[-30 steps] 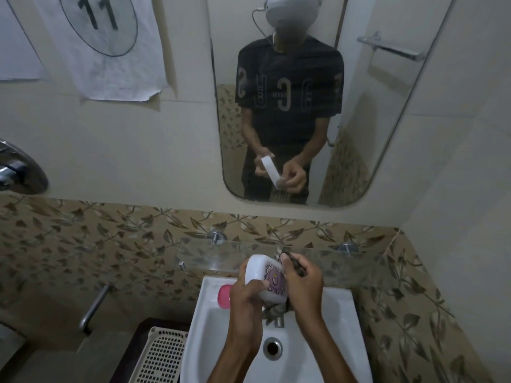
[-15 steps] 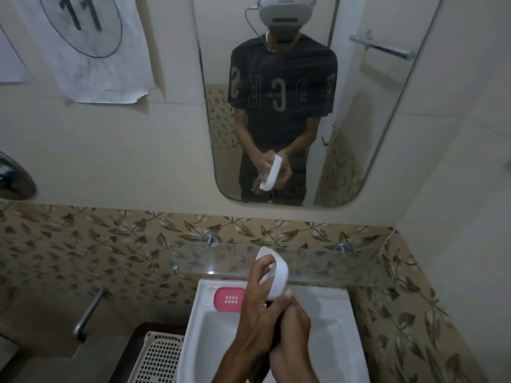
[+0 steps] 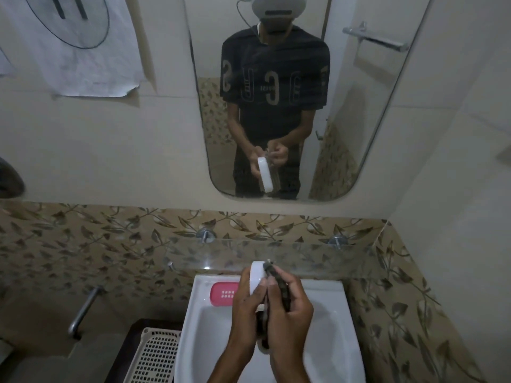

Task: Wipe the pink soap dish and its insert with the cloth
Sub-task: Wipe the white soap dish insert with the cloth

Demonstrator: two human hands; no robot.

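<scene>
My left hand [image 3: 244, 313] grips a white soap dish [image 3: 256, 275] held on edge above the basin, with its rim pointing up. My right hand [image 3: 290, 316] presses a dark patterned cloth [image 3: 280, 286] against the dish's right side. A pink slotted insert [image 3: 223, 293] lies flat on the back left ledge of the white sink [image 3: 326, 327], just left of my left hand and apart from it. The mirror [image 3: 276, 106] reflects both hands, the white dish and the cloth.
A glass shelf [image 3: 304, 255] juts out over the sink's back edge, close above the dish. A cream plastic basket [image 3: 154, 355] stands to the left of the sink. A metal pipe [image 3: 83, 310] sticks out from the patterned wall tiles at lower left.
The dish has turned from face-on to edge-on. My right hand has come up with the cloth alongside the dish. The pink insert has come into fuller view.
</scene>
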